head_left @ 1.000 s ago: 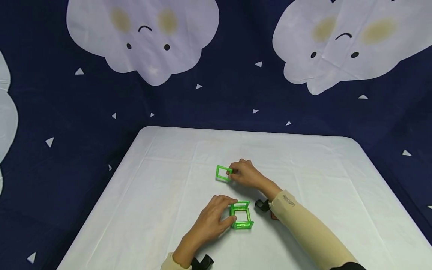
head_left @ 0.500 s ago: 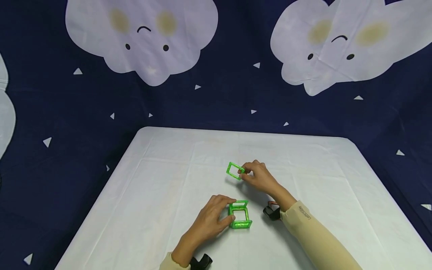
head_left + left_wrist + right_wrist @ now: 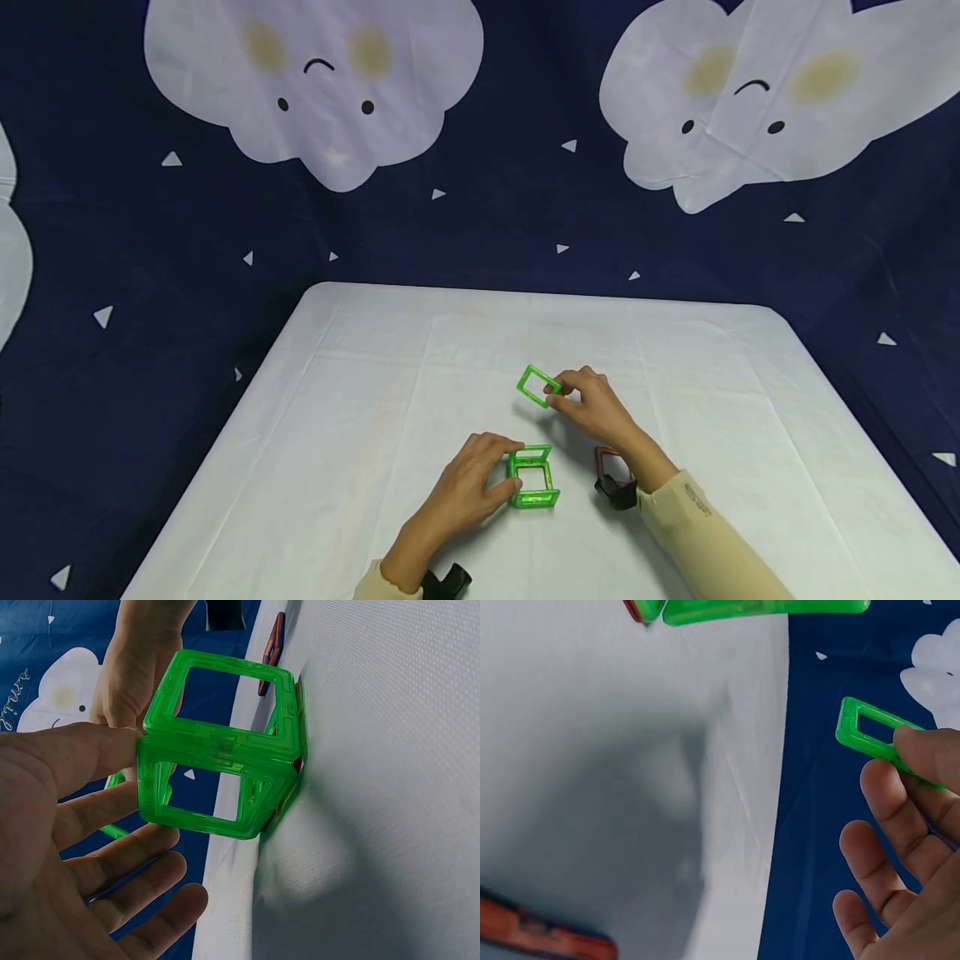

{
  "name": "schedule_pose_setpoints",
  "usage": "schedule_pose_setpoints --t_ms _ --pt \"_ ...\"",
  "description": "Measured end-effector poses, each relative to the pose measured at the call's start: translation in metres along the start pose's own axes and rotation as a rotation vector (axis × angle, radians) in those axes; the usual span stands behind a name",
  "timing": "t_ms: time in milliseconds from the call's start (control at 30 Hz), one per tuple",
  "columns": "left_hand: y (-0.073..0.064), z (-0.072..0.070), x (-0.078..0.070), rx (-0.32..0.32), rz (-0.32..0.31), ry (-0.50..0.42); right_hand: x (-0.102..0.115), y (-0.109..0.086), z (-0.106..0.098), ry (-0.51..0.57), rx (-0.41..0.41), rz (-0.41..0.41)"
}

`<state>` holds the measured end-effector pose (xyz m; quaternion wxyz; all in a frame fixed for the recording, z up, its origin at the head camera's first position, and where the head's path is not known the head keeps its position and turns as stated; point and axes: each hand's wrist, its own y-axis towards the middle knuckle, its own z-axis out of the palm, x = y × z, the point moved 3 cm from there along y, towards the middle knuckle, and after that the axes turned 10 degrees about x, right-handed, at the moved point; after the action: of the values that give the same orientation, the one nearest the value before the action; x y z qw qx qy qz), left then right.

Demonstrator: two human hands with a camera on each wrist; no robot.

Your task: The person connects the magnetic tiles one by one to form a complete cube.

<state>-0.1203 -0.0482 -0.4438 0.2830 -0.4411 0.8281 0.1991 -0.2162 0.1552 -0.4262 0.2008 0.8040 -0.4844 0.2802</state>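
My left hand (image 3: 468, 483) holds the left side of a box-shaped build of green magnetic tiles (image 3: 536, 498) standing on the table. In the left wrist view, its thumb lies on an edge of the build (image 3: 225, 746) while the other fingers spread below. A little red shows low on the build, close to the white cloth. Farther back, my right hand (image 3: 600, 408) pinches a single green square magnetic tile (image 3: 527, 379) by one side, tilted and raised above the table. The right wrist view shows thumb and index finger on this tile (image 3: 849, 724).
An orange-red square tile (image 3: 600, 463) is near my right wrist, partly covered by a black wrist camera (image 3: 618, 493). Another black camera (image 3: 447, 581) sits at my left wrist. Beyond the white table (image 3: 360, 375) hangs a dark blue cloth (image 3: 510, 233) with clouds.
My right hand has drawn the green tile to the right, lifting and turning it. The orange-red tile shows more beside my wrist. My left hand and the build stay in place.
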Motion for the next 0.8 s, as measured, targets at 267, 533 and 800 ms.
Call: schedule_pose_setpoints --t_ms 267,533,800 --pt "0.000 0.001 0.001 -0.014 0.026 0.010 -0.001 -0.015 0.003 0.032 -0.040 0.072" --pt "0.000 0.001 0.000 -0.028 0.040 0.017 -0.002 -0.030 0.005 0.042 -0.082 0.094" --pt "0.000 0.001 0.000 -0.045 0.051 0.021 -0.004 -0.043 0.009 0.031 -0.124 0.091"
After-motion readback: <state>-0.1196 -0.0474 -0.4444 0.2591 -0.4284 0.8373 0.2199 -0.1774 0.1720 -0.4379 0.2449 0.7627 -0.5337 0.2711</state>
